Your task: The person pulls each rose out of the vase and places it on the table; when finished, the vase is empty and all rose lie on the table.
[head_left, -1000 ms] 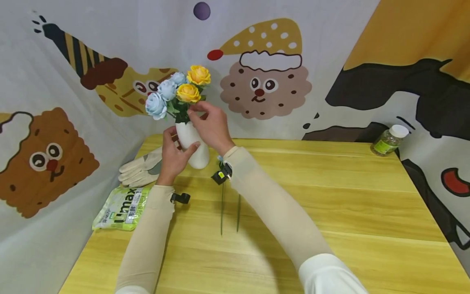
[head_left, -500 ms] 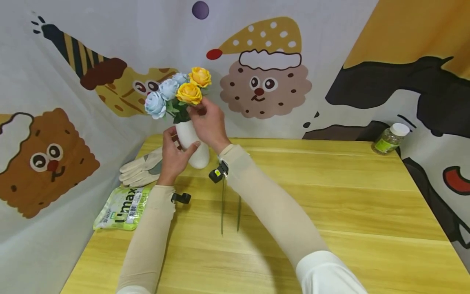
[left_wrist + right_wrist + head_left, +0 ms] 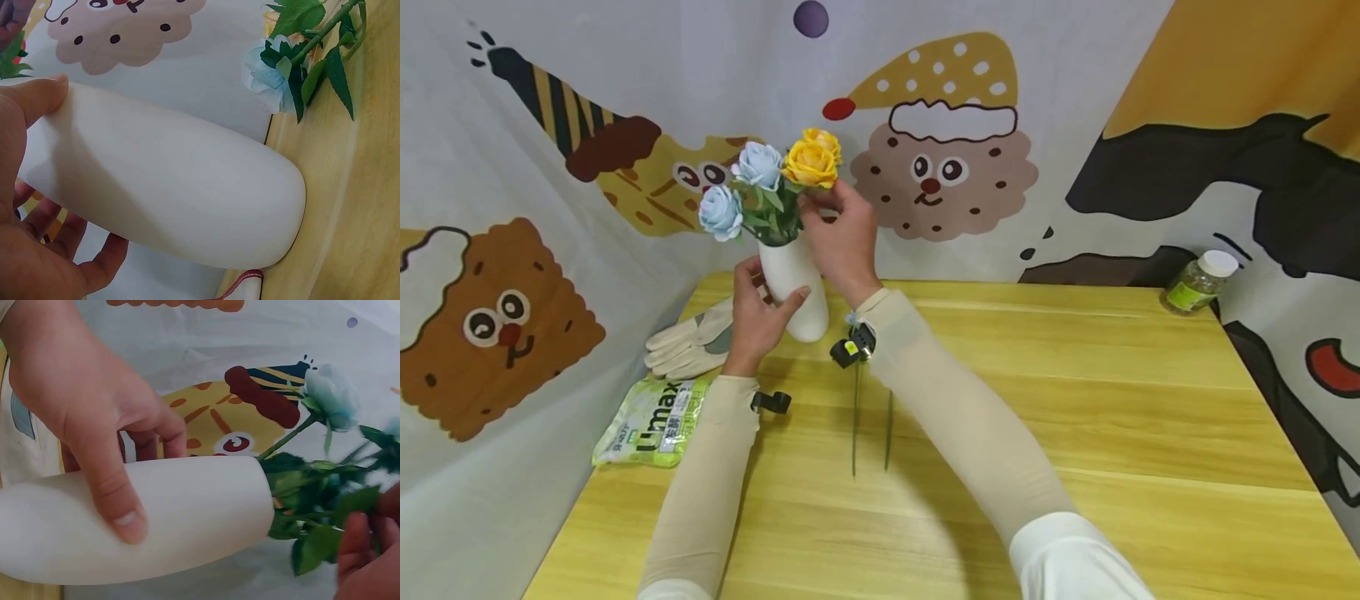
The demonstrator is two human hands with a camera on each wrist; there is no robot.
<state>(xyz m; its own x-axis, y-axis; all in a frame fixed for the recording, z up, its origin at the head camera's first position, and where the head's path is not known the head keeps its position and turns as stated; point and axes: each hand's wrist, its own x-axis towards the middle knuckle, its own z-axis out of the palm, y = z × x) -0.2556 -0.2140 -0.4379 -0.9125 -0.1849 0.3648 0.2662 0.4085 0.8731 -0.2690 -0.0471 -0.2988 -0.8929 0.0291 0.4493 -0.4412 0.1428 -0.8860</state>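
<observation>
A white vase (image 3: 805, 315) stands slightly tilted on the table, holding light blue roses (image 3: 760, 165) and yellow roses (image 3: 811, 162) with green leaves. My left hand (image 3: 756, 323) grips the vase's side, thumb on the near face and fingers curled behind, as the left wrist view of the vase (image 3: 175, 181) confirms. Just above the rim, my right hand (image 3: 846, 237) pinches at the stem and leaves under the yellow roses. In the right wrist view, the right hand's (image 3: 372, 556) thumb and fingers meet at a green leaf; the exact stem is partly hidden.
Two green stems (image 3: 855, 417) lie on the table below my right wrist; a blue rose (image 3: 269, 72) lies beside the vase. A work glove (image 3: 688, 346) and a green-white packet (image 3: 647, 425) are at left. A lidded jar (image 3: 1198, 283) stands at far right.
My right hand has shifted up and right, and the yellow roses have moved with it, now overlapping each other. The blue roses have shifted, with two now visible. The left hand stays on the vase.
</observation>
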